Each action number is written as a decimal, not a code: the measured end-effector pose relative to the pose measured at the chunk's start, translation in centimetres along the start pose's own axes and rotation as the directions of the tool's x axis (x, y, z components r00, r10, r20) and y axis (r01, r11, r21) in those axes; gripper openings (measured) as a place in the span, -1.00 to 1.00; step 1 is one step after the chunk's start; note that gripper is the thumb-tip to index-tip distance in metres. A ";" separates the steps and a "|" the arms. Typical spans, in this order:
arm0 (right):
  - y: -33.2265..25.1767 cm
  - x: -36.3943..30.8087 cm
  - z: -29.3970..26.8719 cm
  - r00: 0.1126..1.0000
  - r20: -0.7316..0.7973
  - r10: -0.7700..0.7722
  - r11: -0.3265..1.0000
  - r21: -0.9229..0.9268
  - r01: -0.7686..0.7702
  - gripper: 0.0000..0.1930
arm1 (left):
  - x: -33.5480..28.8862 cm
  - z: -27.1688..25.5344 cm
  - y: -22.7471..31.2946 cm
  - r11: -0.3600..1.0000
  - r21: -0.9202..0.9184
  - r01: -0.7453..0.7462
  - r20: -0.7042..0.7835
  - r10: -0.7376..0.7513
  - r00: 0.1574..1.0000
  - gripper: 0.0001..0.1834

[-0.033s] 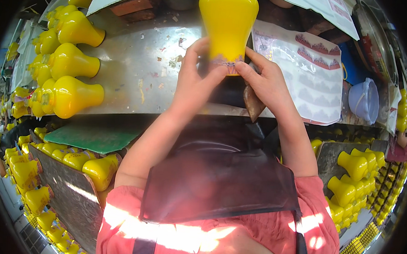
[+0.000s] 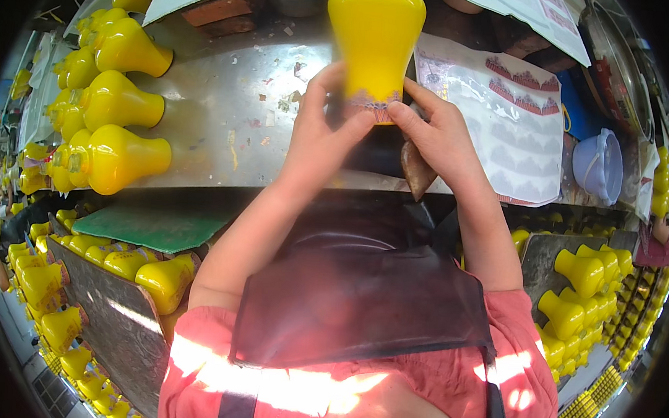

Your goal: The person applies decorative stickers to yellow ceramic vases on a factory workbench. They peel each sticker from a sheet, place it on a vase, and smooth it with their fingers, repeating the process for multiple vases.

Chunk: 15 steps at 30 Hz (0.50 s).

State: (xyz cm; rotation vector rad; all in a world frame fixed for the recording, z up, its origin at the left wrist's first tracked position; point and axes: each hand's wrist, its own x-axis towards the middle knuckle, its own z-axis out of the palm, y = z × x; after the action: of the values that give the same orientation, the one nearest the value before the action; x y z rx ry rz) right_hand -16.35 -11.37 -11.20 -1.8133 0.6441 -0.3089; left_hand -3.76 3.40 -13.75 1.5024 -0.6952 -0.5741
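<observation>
Our left hand [image 2: 313,140] and right hand [image 2: 443,136] grip the vase [image 2: 376,35], fingers [image 2: 424,96] either side, probably to steady its patterned band [image 2: 373,104].

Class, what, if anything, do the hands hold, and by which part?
The vase, by its near end, around the patterned band: left hand and right hand on opposite sides.

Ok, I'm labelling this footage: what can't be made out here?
All in the head view:
Yellow vase: far side, hidden by its own body.
Left hand and right hand: some fingertips, hidden behind the vase.
Tiny yellow items, lower right: too small to identify.
</observation>
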 end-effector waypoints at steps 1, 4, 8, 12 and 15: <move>-0.1 0.0 -0.1 1.000 0.008 0.009 1.000 -0.002 -0.009 -0.46 | -0.1 0.0 0.1 1.000 -0.002 -0.011 0.008 0.011 1.000 -0.24; -0.4 0.1 -0.2 1.000 0.017 0.017 1.000 0.012 -0.017 -0.46 | -0.3 0.2 0.1 1.000 -0.027 -0.002 -0.010 0.001 1.000 -0.21; -0.4 0.0 -0.5 0.994 0.082 0.073 0.997 -0.013 -0.072 -0.44 | -0.1 0.7 0.0 0.999 0.042 -0.032 -0.049 0.034 0.998 -0.19; -0.4 -0.2 -0.2 0.996 0.054 0.066 0.998 -0.011 -0.066 -0.44 | -0.1 1.1 -0.2 0.993 0.117 -0.006 -0.078 0.015 0.997 -0.17; -0.8 -0.1 -0.5 0.995 0.059 0.080 0.997 -0.002 -0.080 -0.48 | -0.1 1.0 -0.3 0.992 0.129 -0.016 -0.074 0.026 0.997 -0.17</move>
State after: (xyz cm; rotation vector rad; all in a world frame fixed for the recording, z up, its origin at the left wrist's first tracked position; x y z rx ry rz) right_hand -16.48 -11.57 -10.27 -1.7848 0.6732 -0.2015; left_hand -4.60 2.79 -14.11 1.6258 -0.6992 -0.4612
